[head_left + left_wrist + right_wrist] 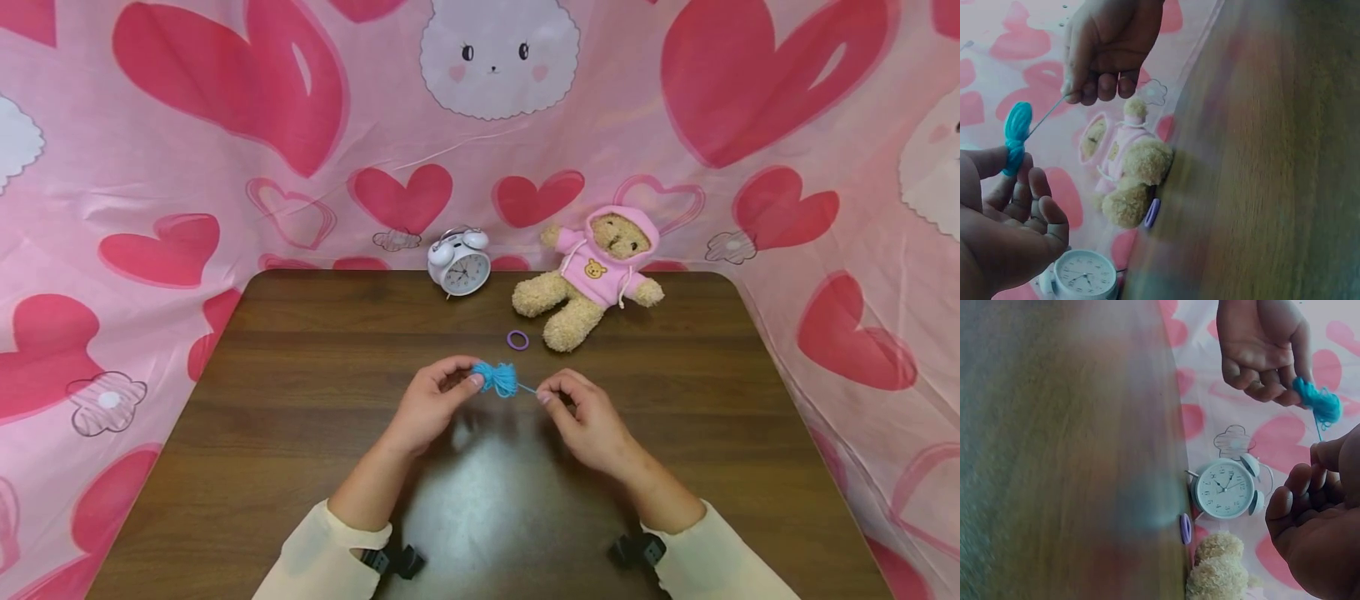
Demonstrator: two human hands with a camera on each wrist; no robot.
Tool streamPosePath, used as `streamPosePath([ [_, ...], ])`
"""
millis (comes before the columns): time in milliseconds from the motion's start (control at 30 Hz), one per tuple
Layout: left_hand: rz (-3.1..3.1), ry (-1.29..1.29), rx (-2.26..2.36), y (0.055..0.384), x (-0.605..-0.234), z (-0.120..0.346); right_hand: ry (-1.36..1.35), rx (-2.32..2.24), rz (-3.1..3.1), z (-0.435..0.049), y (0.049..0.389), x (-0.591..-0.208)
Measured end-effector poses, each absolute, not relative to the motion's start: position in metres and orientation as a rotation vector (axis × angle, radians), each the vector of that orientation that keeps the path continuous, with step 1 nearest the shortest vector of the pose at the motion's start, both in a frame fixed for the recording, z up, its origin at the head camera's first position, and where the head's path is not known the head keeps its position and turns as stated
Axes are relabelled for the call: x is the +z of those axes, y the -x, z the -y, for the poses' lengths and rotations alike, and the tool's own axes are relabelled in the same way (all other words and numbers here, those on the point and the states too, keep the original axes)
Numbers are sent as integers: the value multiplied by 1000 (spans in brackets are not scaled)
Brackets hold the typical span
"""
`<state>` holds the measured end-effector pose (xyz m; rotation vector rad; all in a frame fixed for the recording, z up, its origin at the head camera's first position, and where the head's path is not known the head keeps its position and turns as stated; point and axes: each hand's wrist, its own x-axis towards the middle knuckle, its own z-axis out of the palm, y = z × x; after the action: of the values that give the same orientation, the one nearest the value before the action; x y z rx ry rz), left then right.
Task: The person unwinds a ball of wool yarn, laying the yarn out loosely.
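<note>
A small bundle of blue yarn, narrowed at its middle, is held above the table. My left hand pinches its left end between thumb and forefinger. From the bundle's right side runs a short taut strand, and my right hand pinches the far end of it between thumb and fingertips. In the left wrist view the yarn bundle stands upright above the left thumb, with the strand slanting up to the other hand. The right wrist view shows loose loops on the yarn bundle.
Just beyond the hands a purple ring lies on the brown wooden table. A white alarm clock stands at the back edge. To its right sits a teddy bear in a pink hoodie. Pink heart-patterned cloth surrounds the table.
</note>
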<state>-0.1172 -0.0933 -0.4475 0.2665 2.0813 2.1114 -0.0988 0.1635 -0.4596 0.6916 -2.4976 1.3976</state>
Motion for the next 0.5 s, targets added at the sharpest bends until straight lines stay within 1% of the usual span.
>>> streamPosePath([
  [133,-2169,-354,1985,117,-447,99,-656,1393,2497,-168,102,-457],
  [367,-2424,-588,1784,117,-452,106,-646,1373,2485,-174,107,-448],
  [500,-2436,-557,1811,116,-453,107,-649,1376,2481,-176,108,-445],
])
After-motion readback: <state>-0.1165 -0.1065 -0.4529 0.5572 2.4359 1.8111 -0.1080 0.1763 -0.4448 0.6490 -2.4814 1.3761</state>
